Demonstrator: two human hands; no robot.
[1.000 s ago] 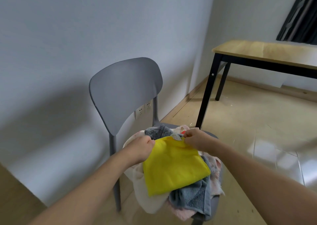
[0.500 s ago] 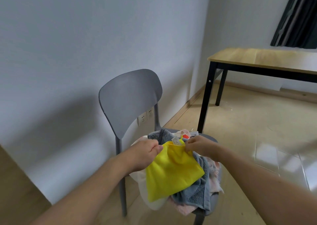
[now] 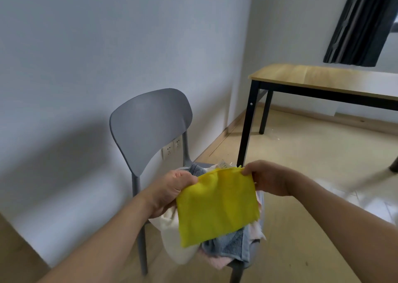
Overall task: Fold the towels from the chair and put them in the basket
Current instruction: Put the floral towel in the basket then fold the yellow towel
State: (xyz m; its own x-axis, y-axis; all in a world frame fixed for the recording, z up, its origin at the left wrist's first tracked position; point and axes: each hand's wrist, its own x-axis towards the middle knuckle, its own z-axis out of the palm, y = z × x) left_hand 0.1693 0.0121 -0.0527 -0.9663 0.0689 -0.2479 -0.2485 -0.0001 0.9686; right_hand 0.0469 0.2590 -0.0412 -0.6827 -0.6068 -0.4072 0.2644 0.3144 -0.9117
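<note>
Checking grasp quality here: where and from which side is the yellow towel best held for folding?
By its two top corners, from either side: the yellow towel hangs flat from that edge, the left hand and right hand pinching one corner each above the chair.

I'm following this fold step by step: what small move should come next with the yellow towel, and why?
Probably bring the two top corners together to halve it: the left hand and right hand each pinch one, and the yellow towel hangs flat above the pile.
</note>
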